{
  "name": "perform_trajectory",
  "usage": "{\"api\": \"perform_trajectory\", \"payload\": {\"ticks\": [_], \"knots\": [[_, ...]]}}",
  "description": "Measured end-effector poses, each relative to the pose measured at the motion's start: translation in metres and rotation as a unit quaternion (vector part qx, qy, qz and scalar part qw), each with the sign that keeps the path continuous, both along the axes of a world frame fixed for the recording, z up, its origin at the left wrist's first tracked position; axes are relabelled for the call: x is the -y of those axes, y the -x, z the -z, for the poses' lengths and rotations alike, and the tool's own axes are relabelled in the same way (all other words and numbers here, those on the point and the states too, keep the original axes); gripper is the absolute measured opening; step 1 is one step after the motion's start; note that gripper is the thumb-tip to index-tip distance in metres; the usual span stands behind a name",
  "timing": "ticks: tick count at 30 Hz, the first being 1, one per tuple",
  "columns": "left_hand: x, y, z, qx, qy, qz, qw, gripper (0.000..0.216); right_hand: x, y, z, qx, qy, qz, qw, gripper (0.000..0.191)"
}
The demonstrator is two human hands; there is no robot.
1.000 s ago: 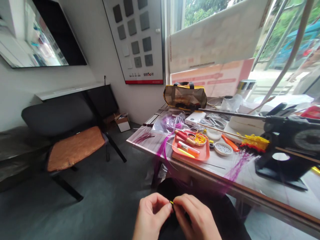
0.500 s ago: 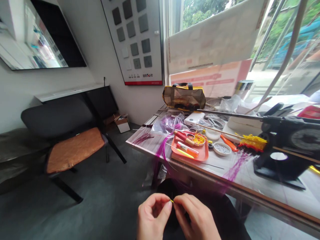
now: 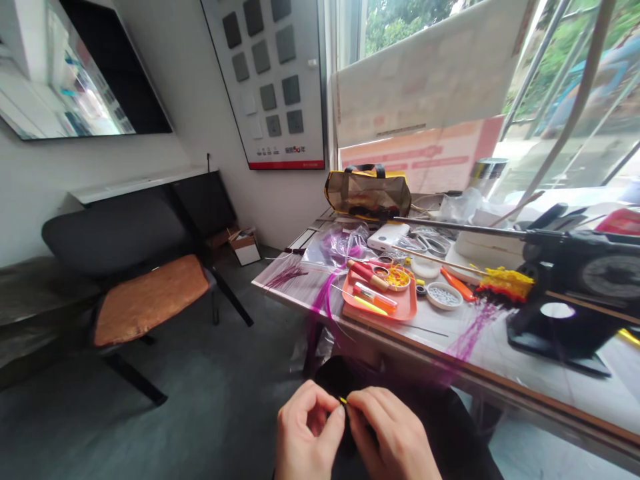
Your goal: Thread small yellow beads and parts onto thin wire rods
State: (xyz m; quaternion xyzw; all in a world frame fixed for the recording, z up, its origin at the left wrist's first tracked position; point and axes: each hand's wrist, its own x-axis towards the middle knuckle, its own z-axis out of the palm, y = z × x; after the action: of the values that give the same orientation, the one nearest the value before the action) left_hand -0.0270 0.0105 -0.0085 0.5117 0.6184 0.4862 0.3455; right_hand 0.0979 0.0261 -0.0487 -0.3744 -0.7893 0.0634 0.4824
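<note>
Low in the head view, my left hand point(image 3: 307, 437) and my right hand point(image 3: 390, 437) meet fingertip to fingertip over my dark lap. Both pinch a tiny yellow piece point(image 3: 343, 401) between thumb and forefinger. Thin purple strands point(image 3: 325, 300) trail down from the table edge toward my hands. On the table ahead lies an orange tray point(image 3: 407, 308) with red and orange tools and a small dish of yellow bits point(image 3: 399, 278).
The table point(image 3: 500, 363) also carries a white dish of beads point(image 3: 443, 296), a black stand with a long rod point(image 3: 575, 267), a yellow and red tuft point(image 3: 505, 283), scissors, a white box and a yellow bag point(image 3: 368, 191). A chair with an orange cushion point(image 3: 147, 297) stands at left.
My hands stay pinched together on the yellow piece; the fingers shift only slightly. The view has drifted a little.
</note>
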Motion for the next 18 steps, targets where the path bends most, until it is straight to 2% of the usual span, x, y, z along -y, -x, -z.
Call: {"api": "perform_trajectory", "payload": {"ticks": [5, 8, 11, 14, 18], "knots": [[-0.0063, 0.0072, 0.0004, 0.166, 0.138, 0.049, 0.975, 0.016, 0.002, 0.0016, 0.0003, -0.02, 0.013, -0.013, 1.0, 0.012], [-0.0085, 0.009, 0.0016, 0.274, 0.208, 0.049, 0.938, 0.013, 0.0037, 0.0042, 0.0003, -0.038, 0.025, -0.007, 0.999, 0.013], [-0.0092, 0.0078, 0.0003, 0.357, 0.242, 0.045, 0.901, 0.014, 0.0044, 0.0057, -0.0001, -0.048, 0.032, -0.008, 0.998, 0.014], [-0.0092, 0.0063, -0.0043, 0.384, 0.262, 0.034, 0.885, 0.013, 0.0043, 0.0058, -0.0001, -0.053, 0.035, -0.013, 0.998, 0.014], [-0.0086, 0.0075, -0.0083, 0.379, 0.282, 0.042, 0.88, 0.011, 0.004, 0.0067, 0.0013, -0.058, 0.044, -0.025, 0.997, 0.015]]}}
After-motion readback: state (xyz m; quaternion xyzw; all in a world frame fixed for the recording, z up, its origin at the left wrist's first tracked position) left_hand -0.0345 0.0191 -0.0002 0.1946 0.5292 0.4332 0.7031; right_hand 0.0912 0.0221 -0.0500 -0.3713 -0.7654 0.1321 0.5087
